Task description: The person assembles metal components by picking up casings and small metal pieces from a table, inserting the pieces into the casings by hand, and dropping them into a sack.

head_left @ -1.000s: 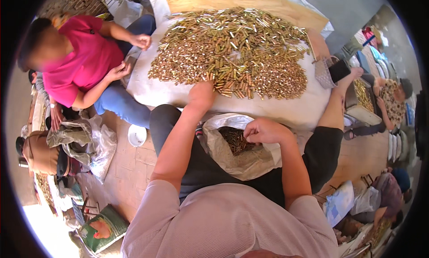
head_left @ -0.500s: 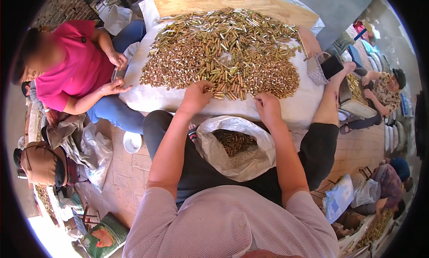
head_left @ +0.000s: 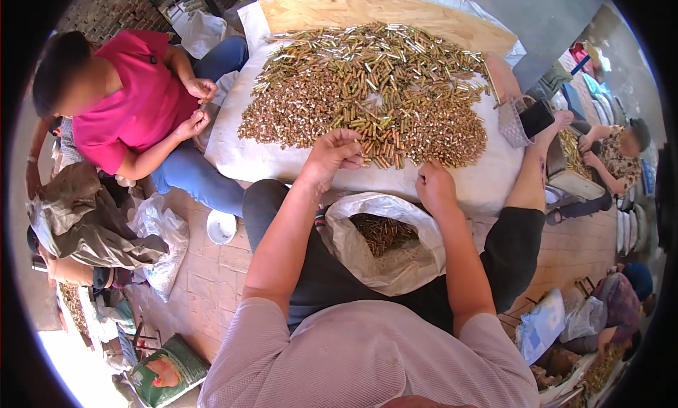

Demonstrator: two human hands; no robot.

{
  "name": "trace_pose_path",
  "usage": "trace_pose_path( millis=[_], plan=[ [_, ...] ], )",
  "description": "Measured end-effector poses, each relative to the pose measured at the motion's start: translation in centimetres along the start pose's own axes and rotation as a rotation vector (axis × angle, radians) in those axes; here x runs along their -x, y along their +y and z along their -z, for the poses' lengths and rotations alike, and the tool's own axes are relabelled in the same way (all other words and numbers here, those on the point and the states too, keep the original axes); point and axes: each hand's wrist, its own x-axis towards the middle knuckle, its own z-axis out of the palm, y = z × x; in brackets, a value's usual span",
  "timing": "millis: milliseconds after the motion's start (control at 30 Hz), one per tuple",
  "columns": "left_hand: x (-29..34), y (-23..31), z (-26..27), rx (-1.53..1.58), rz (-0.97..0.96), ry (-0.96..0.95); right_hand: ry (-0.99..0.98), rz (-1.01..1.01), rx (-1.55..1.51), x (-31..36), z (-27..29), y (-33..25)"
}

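Observation:
A wide heap of gold-coloured metal tubes (head_left: 385, 62) lies on the cloth-covered table (head_left: 282, 169) in front of me. Two piles of small, shiny coppery pieces (head_left: 282, 115) spread at its near left and near right. Over the near edge of the tubes, my left hand (head_left: 335, 155) is closed, thumb and fingers pinched together; what they hold is too small to make out. My right hand (head_left: 436, 186) is closed beside the near right pile, its curled fingertips at the pile's edge and their contents hidden. Below both hands an open white sack (head_left: 339, 231) holds similar metal pieces (head_left: 385, 233).
At the left sits a person in a pink shirt (head_left: 145, 83), hands close together. A white bowl (head_left: 222, 226) stands on the floor. A wooden board (head_left: 388, 11) borders the table's far side. A phone (head_left: 537, 118) rests at a woven basket (head_left: 513, 126) on the right.
The whole view has shifted slightly. My left hand has turned and risen a little off the tubes, while my right stays by the near right pile. The person in pink has brought both hands together.

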Motion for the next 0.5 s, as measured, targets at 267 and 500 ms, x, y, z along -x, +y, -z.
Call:
trace_pose_path(
  millis=[267, 500],
  plan=[
    [0.3, 0.0, -1.0, 0.148, -0.002, -0.021, -0.003, -0.075, -0.349, 0.2, 0.2, 1.1],
    [0.4, -0.9, -2.0, 0.144, 0.063, -0.070, -0.235, -0.328, -1.422, -0.1, 1.5, -1.3]
  ],
)
